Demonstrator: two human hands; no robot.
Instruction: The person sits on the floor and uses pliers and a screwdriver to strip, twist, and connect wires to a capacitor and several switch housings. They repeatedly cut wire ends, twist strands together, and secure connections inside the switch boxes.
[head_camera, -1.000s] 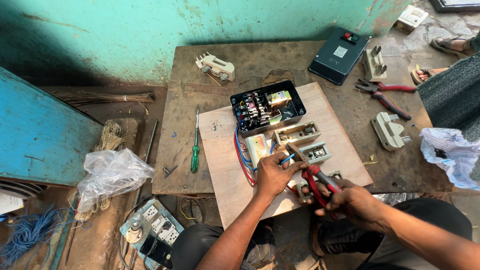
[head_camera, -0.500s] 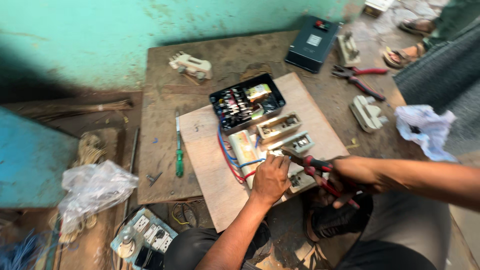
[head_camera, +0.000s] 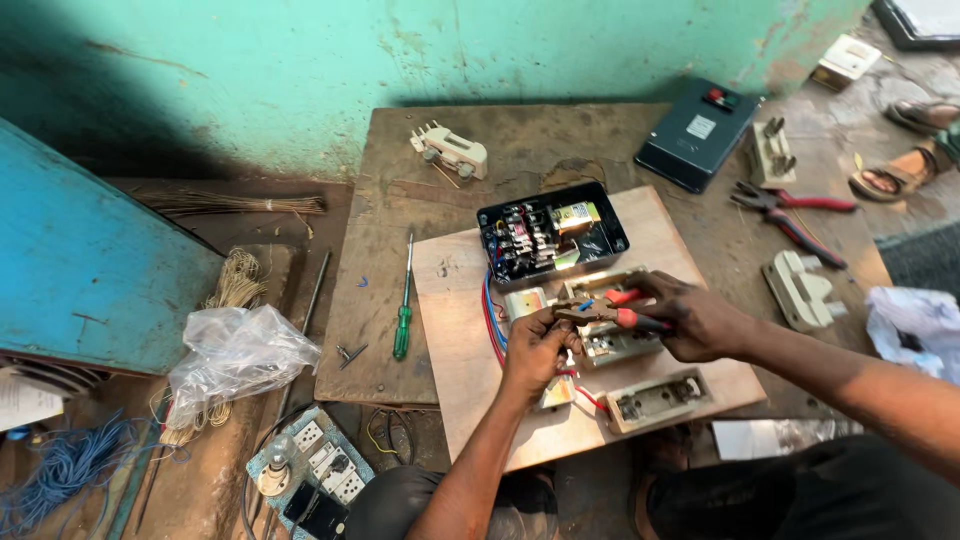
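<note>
My right hand (head_camera: 700, 318) grips red-handled pliers (head_camera: 612, 310), their jaws pointing left at a cream fuse unit (head_camera: 610, 340) on a pale wooden board (head_camera: 455, 350). My left hand (head_camera: 537, 348) pinches wires at the pliers' tip, beside red and blue wires (head_camera: 492, 325). Just beyond stands an open black switch box (head_camera: 550, 232) full of terminals. A second cream fuse base (head_camera: 655, 400) lies on the board nearer to me.
A green screwdriver (head_camera: 403, 310) lies left of the board. A dark box cover (head_camera: 696, 133), other pliers (head_camera: 795, 215) and cream fuse parts (head_camera: 803, 290) lie at right. A clear plastic bag (head_camera: 235, 352), a socket panel (head_camera: 310, 470) and a blue cabinet (head_camera: 85, 265) are at left.
The pliers have swung from pointing down near the board's front edge up to the fuse unit, level now. My right hand moved up with them; the left hand stayed on the wires.
</note>
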